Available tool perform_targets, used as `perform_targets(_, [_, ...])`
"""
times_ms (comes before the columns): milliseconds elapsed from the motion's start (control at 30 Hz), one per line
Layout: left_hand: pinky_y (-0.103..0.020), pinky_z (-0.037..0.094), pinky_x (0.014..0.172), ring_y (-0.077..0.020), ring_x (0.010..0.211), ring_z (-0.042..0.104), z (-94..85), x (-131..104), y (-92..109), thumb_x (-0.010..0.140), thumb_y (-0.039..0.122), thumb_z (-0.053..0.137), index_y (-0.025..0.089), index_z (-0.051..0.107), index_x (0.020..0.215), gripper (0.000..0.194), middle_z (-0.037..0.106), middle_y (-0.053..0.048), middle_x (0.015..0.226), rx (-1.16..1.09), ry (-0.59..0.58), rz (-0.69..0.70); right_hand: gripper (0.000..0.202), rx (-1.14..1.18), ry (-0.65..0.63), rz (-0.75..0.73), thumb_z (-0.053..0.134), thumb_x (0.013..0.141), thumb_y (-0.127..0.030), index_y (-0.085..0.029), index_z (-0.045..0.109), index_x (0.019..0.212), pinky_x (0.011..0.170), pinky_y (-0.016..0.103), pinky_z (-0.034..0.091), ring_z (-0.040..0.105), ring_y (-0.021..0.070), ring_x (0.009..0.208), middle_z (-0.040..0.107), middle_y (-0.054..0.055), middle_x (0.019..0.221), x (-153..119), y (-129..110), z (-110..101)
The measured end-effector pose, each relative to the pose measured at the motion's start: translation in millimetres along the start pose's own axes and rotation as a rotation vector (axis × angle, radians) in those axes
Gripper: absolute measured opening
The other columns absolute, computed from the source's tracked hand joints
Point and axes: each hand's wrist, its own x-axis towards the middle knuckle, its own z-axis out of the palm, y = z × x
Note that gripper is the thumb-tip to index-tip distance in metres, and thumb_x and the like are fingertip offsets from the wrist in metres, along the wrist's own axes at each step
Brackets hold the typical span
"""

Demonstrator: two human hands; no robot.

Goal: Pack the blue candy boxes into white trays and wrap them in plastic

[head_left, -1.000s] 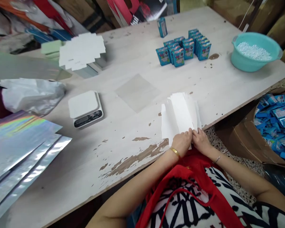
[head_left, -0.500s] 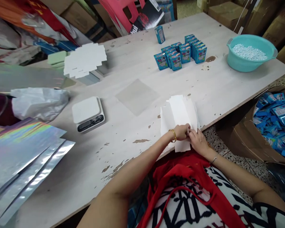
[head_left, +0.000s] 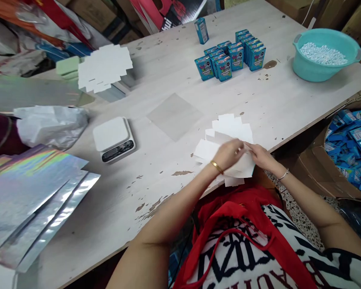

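In front of me at the table's near edge lies a loose pile of flat white box blanks (head_left: 228, 122) with stepped edges. On top is one blank (head_left: 242, 166), tilted, a thin blue edge at its lower right corner. My right hand (head_left: 262, 157) pinches this blank at its upper right edge, thumb and fingers together. My left hand (head_left: 229, 154), with a gold bracelet at the wrist, is over the same blank, fingers curled and blurred; whether they grip it I cannot tell.
A white scale (head_left: 114, 138) and a translucent square sheet (head_left: 174, 116) lie to the left. Blue candy boxes (head_left: 224, 69) stand in rows, beside a turquoise basin (head_left: 314, 72) of small pale pieces. Stacked blanks (head_left: 106, 66), silvery sheets (head_left: 33, 196) and a carton (head_left: 311, 172) of blue boxes flank me.
The blank under my hands has turned and opened out flatter. My left hand has risen a little up the table, and my right hand has moved slightly up and right.
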Motion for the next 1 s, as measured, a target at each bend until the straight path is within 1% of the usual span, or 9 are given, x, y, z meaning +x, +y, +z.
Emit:
perform_targets(67, [-0.039, 0.045, 0.096, -0.0245, 0.111, 0.059, -20.6, 8, -27, 0.096, 0.038, 0.045, 0.016, 0.063, 0.116, 0.034, 0.064, -0.014, 0.124, 0.103, 0.203, 0.001, 0.05, -0.104, -0.094, -0.073, 0.034, 0.095, -0.012, -0.021, 0.045, 0.142, 0.084, 0.037, 0.052, 0.06, 0.022, 0.101, 0.067, 0.009, 0.109, 6, 3, -11])
perform_targets(100, [-0.042, 0.042, 0.101, -0.0262, 0.118, 0.056, -28.7, 12, -43, 0.096, 0.04, 0.045, 0.017, 0.063, 0.118, 0.037, 0.062, -0.015, 0.129, 0.141, 0.203, 0.008, 0.051, -0.164, -0.125, -0.1, 0.033, 0.095, -0.01, -0.022, 0.045, 0.143, 0.081, 0.034, 0.052, 0.059, 0.0215, 0.101, 0.066, 0.009, 0.109, 8, 2, -14])
perform_targets(233, [-0.036, 0.044, 0.099, -0.021, 0.112, 0.061, -39.4, 12, -95, 0.098, 0.042, 0.037, 0.022, 0.068, 0.116, 0.041, 0.067, -0.007, 0.125, 0.035, -0.212, 0.021, 0.057, -0.415, -0.197, -0.138, 0.034, 0.092, -0.005, -0.026, 0.043, 0.144, 0.069, 0.029, 0.046, 0.056, 0.0205, 0.092, 0.063, 0.008, 0.107, 8, -4, -19])
perform_targets(300, [-0.031, 0.044, 0.098, -0.0185, 0.112, 0.062, -34.4, 5, -106, 0.097, 0.043, 0.038, 0.024, 0.065, 0.122, 0.041, 0.067, -0.004, 0.126, -0.032, -0.308, 0.032, 0.054, -0.48, -0.218, -0.166, 0.038, 0.094, -0.012, -0.026, 0.041, 0.146, 0.068, 0.03, 0.044, 0.055, 0.0215, 0.089, 0.062, 0.009, 0.109, 5, -6, -19])
perform_targets(467, [-0.035, 0.044, 0.092, -0.0231, 0.111, 0.059, -9.2, -5, -94, 0.092, 0.036, 0.051, 0.023, 0.059, 0.126, 0.037, 0.062, -0.01, 0.128, 0.225, -0.249, 0.036, 0.055, -0.389, -0.217, -0.188, 0.042, 0.099, -0.045, -0.022, 0.037, 0.148, 0.08, 0.036, 0.044, 0.054, 0.0258, 0.099, 0.06, 0.011, 0.118, 1, -11, -20])
perform_targets(600, [-0.034, 0.044, 0.076, -0.0262, 0.1, 0.06, 5.8, -3, -78, 0.092, 0.034, 0.05, 0.021, 0.063, 0.104, 0.022, 0.066, -0.01, 0.106, 0.397, -0.164, -0.084, 0.032, -0.405, -0.223, -0.091, 0.039, 0.1, -0.029, -0.017, 0.056, 0.123, 0.076, 0.034, 0.042, 0.053, 0.024, 0.095, 0.061, 0.011, 0.106, 11, -17, -15])
perform_targets(700, [-0.031, 0.043, 0.07, -0.0242, 0.096, 0.061, 1.0, 2, -75, 0.092, 0.032, 0.049, 0.022, 0.062, 0.096, 0.017, 0.065, -0.008, 0.102, 0.394, -0.225, -0.07, 0.021, -0.534, -0.284, -0.089, 0.04, 0.095, -0.015, -0.013, 0.059, 0.104, 0.07, 0.033, 0.039, 0.052, 0.0241, 0.092, 0.061, 0.013, 0.103, 22, -24, -11])
perform_targets(833, [-0.031, 0.043, 0.069, -0.0231, 0.088, 0.063, -14.1, 8, -76, 0.087, 0.022, 0.051, 0.022, 0.063, 0.1, 0.018, 0.066, -0.008, 0.102, 0.423, -0.412, 0.034, 0.023, -0.625, -0.353, -0.094, 0.039, 0.09, -0.007, -0.012, 0.057, 0.104, 0.063, 0.033, 0.036, 0.053, 0.0233, 0.086, 0.062, 0.014, 0.102, 31, -30, -6])
perform_targets(1000, [-0.036, 0.046, 0.072, -0.0275, 0.09, 0.065, -11.5, 14, -76, 0.088, 0.012, 0.046, 0.016, 0.062, 0.109, 0.027, 0.067, -0.014, 0.101, 0.503, -0.459, 0.098, 0.031, -0.689, -0.4, -0.086, 0.03, 0.093, -0.005, -0.012, 0.055, 0.11, 0.059, 0.032, 0.034, 0.057, 0.0235, 0.08, 0.062, 0.015, 0.097, 37, -33, 0])
